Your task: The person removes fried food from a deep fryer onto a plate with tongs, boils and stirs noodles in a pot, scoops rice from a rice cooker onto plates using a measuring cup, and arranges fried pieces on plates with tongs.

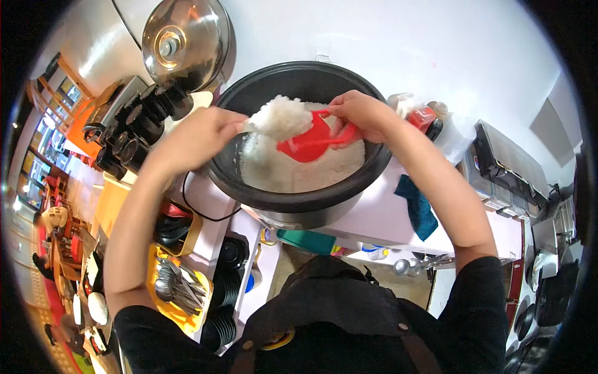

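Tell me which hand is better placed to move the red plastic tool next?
Probably the right hand: it already grips the red plastic tool over the wide, round black pot. The left hand is across the pot, at a raised clump of white rice.

The big lid point(185, 45) is shiny metal — smooth too. The scoop point(313, 140) looks like red plastic, and the towel point(417, 207) is soft-looking cloth.

No lettering seems readable anywhere, though the edges are blurry.
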### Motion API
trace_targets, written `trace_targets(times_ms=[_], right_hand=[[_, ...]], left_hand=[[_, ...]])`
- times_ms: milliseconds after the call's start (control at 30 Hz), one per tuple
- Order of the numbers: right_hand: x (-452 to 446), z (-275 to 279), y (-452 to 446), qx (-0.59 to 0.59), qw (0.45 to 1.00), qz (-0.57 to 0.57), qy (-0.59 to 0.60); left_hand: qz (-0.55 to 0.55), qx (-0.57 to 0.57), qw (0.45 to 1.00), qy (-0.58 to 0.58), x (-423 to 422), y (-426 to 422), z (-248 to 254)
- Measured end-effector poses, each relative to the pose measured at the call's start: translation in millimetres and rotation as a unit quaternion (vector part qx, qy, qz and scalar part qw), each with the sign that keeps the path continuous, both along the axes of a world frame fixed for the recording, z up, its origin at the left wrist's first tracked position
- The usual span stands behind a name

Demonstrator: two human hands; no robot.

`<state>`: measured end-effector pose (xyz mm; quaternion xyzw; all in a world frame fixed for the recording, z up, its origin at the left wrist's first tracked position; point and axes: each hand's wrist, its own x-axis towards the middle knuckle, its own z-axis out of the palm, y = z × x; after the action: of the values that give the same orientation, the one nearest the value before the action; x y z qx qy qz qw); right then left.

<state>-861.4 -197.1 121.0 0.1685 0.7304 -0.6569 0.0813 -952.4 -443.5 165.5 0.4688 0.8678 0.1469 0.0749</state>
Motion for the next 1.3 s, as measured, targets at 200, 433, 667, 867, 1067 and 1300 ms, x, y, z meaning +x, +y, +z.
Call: trace_targets(times_ms=[200,433,667,867,1067,1300], right_hand=[[-1.8,-5.3,-25.4,-0.152,0.98,-0.113,0.066],[1.4,-8.1,-27.2,-0.171,0.977,-0.101,0.081],[10.0,-16.5,-19.8,-0.151,0.98,-0.11,0.069],[3.0,-10.0,-14.1,-0.159,0.976,-0.133,0.07],[-4.2,-7.5,-20.3,-0.14,0.982,-0.103,0.078],[-6.5,-8.4,-23.3,-0.104,0.99,-0.084,0.05]], left_hand=[[0.07,0.011,0.965,0.254,46.5,2.3,-32.7],[0.085,0.029,0.97,0.225,43.8,0.8,-27.1],[0.061,0.007,0.976,0.207,43.6,6.5,-35.1],[0.058,0.025,0.977,0.204,38.2,5.5,-28.2],[0.069,0.062,0.98,0.178,38.6,2.2,-34.4],[0.064,0.054,0.987,0.136,31.1,-5.3,-17.1]])
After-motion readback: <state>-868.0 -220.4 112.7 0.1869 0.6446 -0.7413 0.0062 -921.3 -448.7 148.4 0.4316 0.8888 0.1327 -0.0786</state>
